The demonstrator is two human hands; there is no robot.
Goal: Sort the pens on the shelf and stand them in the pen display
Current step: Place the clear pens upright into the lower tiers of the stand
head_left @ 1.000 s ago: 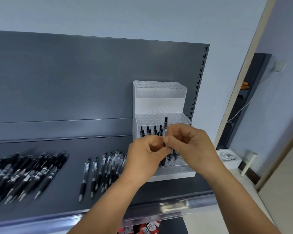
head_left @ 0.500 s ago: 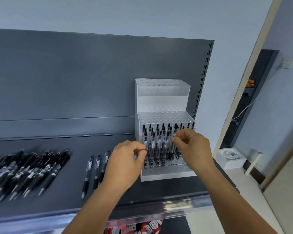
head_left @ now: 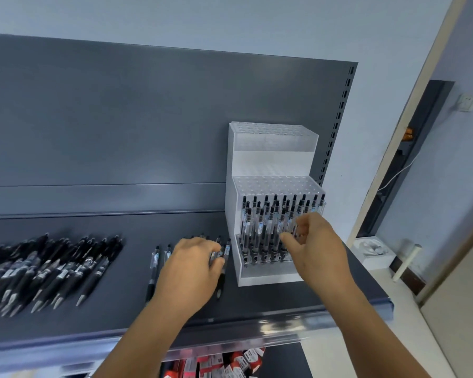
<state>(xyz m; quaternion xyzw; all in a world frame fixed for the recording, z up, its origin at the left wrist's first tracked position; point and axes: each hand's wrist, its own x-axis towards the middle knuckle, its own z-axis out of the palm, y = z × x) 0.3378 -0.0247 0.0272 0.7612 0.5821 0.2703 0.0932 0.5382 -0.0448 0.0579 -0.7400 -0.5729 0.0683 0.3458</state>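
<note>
My left hand (head_left: 189,268) curls over the loose clear pens (head_left: 155,264) lying on the shelf (head_left: 120,323), fingertips on one (grip unclear). My right hand (head_left: 316,251), fingers loosely bent and holding nothing, hovers at the pen display (head_left: 268,275), far right, front tier full of upright pens. Black pens (head_left: 52,271) piled left.

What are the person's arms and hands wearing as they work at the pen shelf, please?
Nothing that shows. Both forearms are bare up to the frame's edge, with no sleeve or cuff in view. The left hand and right hand have no gloves, and no ring, watch or wristband can be seen on either wrist.
</note>
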